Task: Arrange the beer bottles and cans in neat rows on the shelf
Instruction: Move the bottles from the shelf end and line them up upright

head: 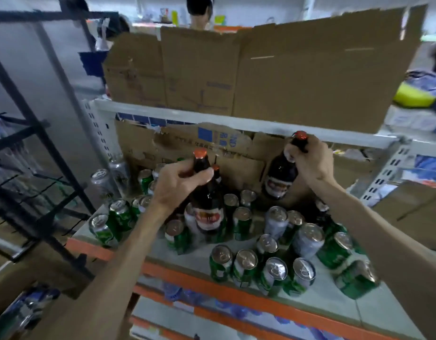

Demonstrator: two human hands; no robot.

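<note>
Both forearms reach in from the near edge. The left hand (180,185) grips a brown bottle (207,202) by its neck. The right hand (310,160) clasps a second bottle (282,177) just under its cap, tilted, close beneath the upper shelf rail (212,119). Cans (275,266) stand crowded and unaligned under both hands on the shelf (329,303). Lowering either bottle among them would likely topple some, and a neck-only hold could slip.
</note>
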